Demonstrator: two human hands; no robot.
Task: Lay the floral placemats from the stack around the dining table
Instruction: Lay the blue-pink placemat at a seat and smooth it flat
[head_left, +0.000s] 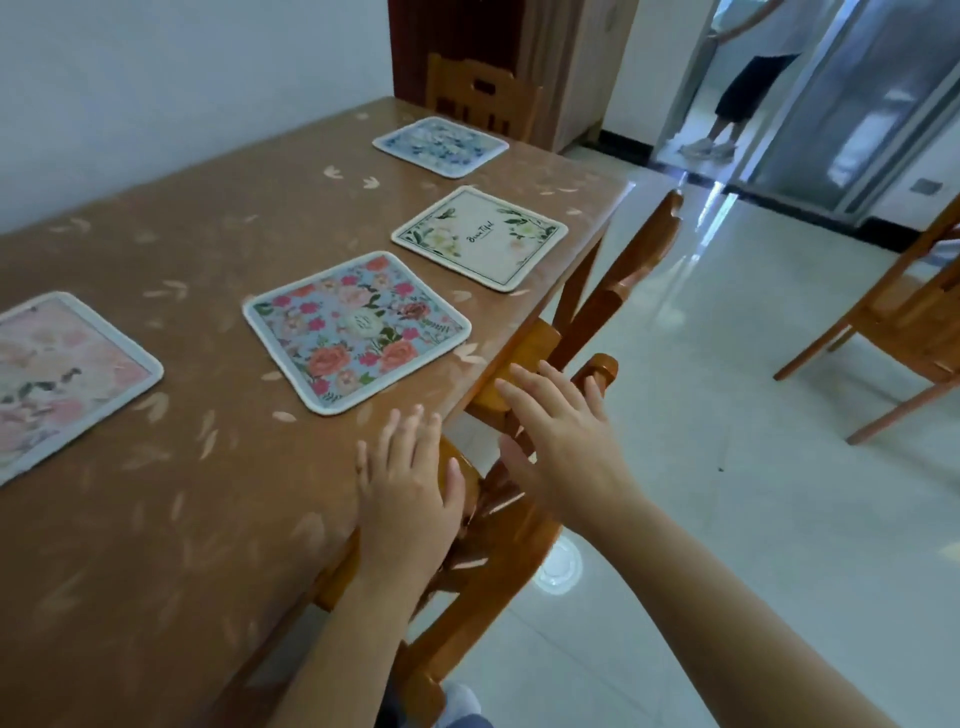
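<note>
Several floral placemats lie flat on the brown dining table (156, 519). A pink one (57, 379) is at the left edge of view. A blue one with red roses (358, 330) lies near the table's right edge. Beyond it lies a cream one with green leaves (480, 236), and a blue-and-white one (440, 145) sits at the far end. My left hand (410, 488) hovers over the table's right edge, fingers spread, holding nothing. My right hand (561, 436) is open above the back of a wooden chair (519, 525). No stack is in view.
Another wooden chair (634, 265) is tucked in along the table's right side, one (480, 96) stands at the far end, and one (904, 312) stands apart on the tiled floor at right. A person (743, 88) stands in the far doorway.
</note>
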